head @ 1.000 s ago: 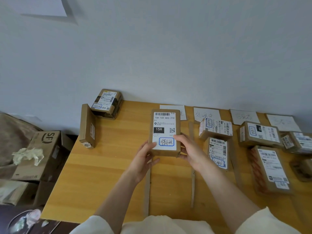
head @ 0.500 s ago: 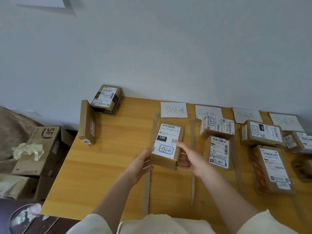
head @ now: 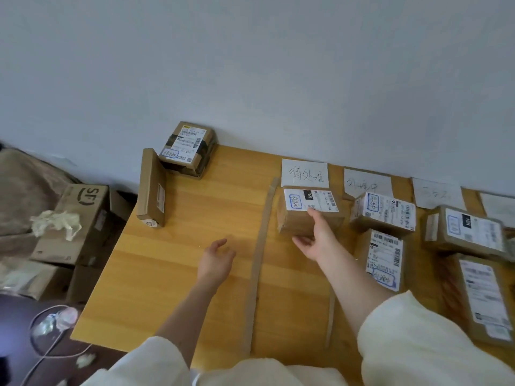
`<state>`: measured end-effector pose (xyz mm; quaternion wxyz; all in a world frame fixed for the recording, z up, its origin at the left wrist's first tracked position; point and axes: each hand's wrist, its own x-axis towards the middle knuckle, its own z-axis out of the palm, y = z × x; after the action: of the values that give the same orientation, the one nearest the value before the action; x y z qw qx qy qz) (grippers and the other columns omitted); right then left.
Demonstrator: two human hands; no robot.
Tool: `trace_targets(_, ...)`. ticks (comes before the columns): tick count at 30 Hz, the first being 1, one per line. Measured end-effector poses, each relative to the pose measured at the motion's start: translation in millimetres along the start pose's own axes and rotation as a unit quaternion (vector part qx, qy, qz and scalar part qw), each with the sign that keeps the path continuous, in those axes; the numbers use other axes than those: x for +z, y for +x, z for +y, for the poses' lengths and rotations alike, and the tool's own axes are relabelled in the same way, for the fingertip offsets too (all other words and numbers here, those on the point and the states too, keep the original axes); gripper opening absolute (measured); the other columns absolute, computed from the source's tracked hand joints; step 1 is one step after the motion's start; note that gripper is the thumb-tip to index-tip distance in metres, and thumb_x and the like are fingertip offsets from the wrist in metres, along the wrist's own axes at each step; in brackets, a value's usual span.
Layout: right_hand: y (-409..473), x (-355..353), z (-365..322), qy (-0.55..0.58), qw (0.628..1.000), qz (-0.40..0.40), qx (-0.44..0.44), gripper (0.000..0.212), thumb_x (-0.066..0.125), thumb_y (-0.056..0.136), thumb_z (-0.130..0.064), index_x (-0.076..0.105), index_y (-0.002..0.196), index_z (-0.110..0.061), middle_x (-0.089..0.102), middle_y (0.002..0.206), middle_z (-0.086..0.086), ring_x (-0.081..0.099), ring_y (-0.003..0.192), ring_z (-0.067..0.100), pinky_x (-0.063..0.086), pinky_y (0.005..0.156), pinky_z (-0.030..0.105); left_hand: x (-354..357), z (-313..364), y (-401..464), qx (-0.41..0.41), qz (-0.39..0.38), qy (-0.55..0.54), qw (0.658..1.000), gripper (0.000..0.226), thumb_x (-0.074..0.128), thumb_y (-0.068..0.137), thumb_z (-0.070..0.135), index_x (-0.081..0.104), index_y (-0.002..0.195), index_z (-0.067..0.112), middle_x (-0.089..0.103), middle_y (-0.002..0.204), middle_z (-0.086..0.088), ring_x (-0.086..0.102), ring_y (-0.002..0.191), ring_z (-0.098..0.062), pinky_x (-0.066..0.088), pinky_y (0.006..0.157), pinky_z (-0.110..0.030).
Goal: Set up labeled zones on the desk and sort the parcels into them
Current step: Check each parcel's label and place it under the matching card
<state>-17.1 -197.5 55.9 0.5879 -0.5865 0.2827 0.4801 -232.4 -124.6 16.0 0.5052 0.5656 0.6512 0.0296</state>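
**Your right hand rests on a parcel in the first zone of the desk**

The wooden desk [head: 172, 263] runs along a pale wall. Brown strips [head: 257, 263] laid across it divide the zones, each headed by a handwritten paper sign [head: 304, 173] at the desk's far edge.

The parcel [head: 308, 211] you are handling lies flat in the leftmost marked zone, just in front of its sign, white shipping label facing up. Your right hand [head: 317, 240] touches its near side; the fingers are spread, one lying on top by the label, the thumb pointing left beside the near edge. Your left hand [head: 216, 259] hovers above bare wood left of the strip, fingers loosely curled, holding nothing.

At the far left corner sits a small stack of parcels [head: 188, 149], with a flat box [head: 152, 188] standing on edge beside it at the left edge. Further labelled parcels [head: 383, 211] fill the zones to the right.
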Motion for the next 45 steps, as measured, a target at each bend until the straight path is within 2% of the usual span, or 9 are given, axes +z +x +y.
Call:
trace_targets(6,11.3,18.9,-3.1,0.015,1.000,-0.001,-0.002,0.062,0.076,0.081,-0.032,0.041,0.131,-0.021,0.050,0.112,0.012,0.050,0.117,0.030,0.048,0.103,0.045,-6.3,-4.1,10.9,-0.020,-0.053,0.030,0.998,0.053,0.059,0.091,0.035,0.045,0.141,0.023,0.051,0.140,-0.005,0.055,0.118,-0.026,0.049,0.090,-0.035)
trace_targets(10,16.7,16.5,-3.7,0.028,1.000,0.006,-0.007,0.048,0.070,0.087,-0.024,0.045,0.128,-0.018,0.053,0.120,0.013,0.053,0.117,0.030,0.050,0.100,0.045,-10.1,-7.5,14.3,-0.016,-0.058,0.024,0.998,0.053,0.061,0.091,0.035,0.047,0.140,0.021,0.051,0.140,-0.005,0.055,0.119,-0.026,0.050,0.091,-0.036)
trace_targets(13,19.8,13.0,-2.5,0.011,1.000,0.002,-0.013,0.044,0.063,0.092,-0.019,0.047,0.133,-0.013,0.057,0.111,0.015,0.059,0.109,0.028,0.053,0.096,0.043,-10.8,-10.0,14.6,-0.011,-0.057,0.024,0.998,0.051,0.061,0.090,0.034,0.048,0.138,0.021,0.052,0.139,-0.006,0.054,0.120,-0.026,0.049,0.093,-0.036)
trace_targets(21,9.5,13.9,20.9,-0.172,0.984,-0.044,0.027,0.039,0.059,0.095,-0.025,0.053,0.128,-0.005,0.063,0.111,0.014,0.063,0.102,0.028,0.054,0.082,0.041,-12.0,-16.4,12.8,-0.011,-0.062,-0.012,0.998,0.051,0.061,0.091,0.033,0.048,0.139,0.020,0.049,0.142,-0.006,0.050,0.125,-0.027,0.046,0.093,-0.033)
trace_targets(24,-0.8,21.2,39.2,-0.235,0.967,-0.090,0.028,0.031,0.056,0.096,-0.025,0.057,0.122,-0.008,0.066,0.109,0.010,0.064,0.095,0.025,0.053,0.077,0.038,-20.1,-22.1,10.3,-0.028,-0.018,-0.062,0.998,0.050,0.062,0.090,0.034,0.049,0.137,0.020,0.052,0.138,-0.006,0.055,0.117,-0.027,0.046,0.084,-0.032)
trace_targets(28,-13.8,35.7,61.0,-0.287,0.949,-0.127,0.018,0.021,0.053,0.097,-0.022,0.058,0.113,-0.009,0.066,0.102,0.007,0.063,0.086,0.021,0.052,0.082,0.038,-43.3,-28.7,14.1,-0.053,0.089,-0.126,0.987,0.051,0.065,0.087,0.031,0.048,0.133,0.017,0.054,0.135,-0.006,0.057,0.113,-0.028,0.050,0.091,-0.038)
trace_targets(34,-32.2,88.2,93.2,-0.396,0.906,-0.145,-0.028,0.005,0.057,0.096,-0.024,0.058,0.094,-0.019,0.063,0.090,-0.001,0.060,0.075,0.013,0.050,0.070,0.028,-78.2,-42.2,27.9,-0.076,0.111,-0.176,0.975,0.053,0.068,0.086,0.029,0.047,0.133,0.016,0.052,0.136,-0.007,0.056,0.114,-0.028,0.049,0.093,-0.040)
trace_targets(40,-48.2,179.4,126.3,-0.532,0.811,-0.190,-0.152,0.031,0.068,0.087,-0.035,0.059,0.112,-0.018,0.065,0.108,0.001,0.062,0.088,0.016,0.050,0.074,0.029,-101.8,-81.2,41.1,-0.068,0.150,-0.087,0.983,0.060,0.069,0.081,0.031,0.047,0.135,0.020,0.053,0.133,-0.010,0.048,0.121,-0.031,0.046,0.098,-0.043)
trace_targets(45,-54.2,238.8,155.8,-0.605,0.734,-0.195,-0.239,0.071,0.073,0.080,-0.045,0.046,0.137,-0.014,0.054,0.137,0.007,0.055,0.122,0.025,0.046,0.101,0.037,-113.2,-103.1,49.5,-0.039,0.122,0.031,0.991,0.067,0.063,0.086,0.039,0.037,0.146,0.023,0.026,0.157,-0.002,0.021,0.145,-0.027,0.024,0.116,-0.043)
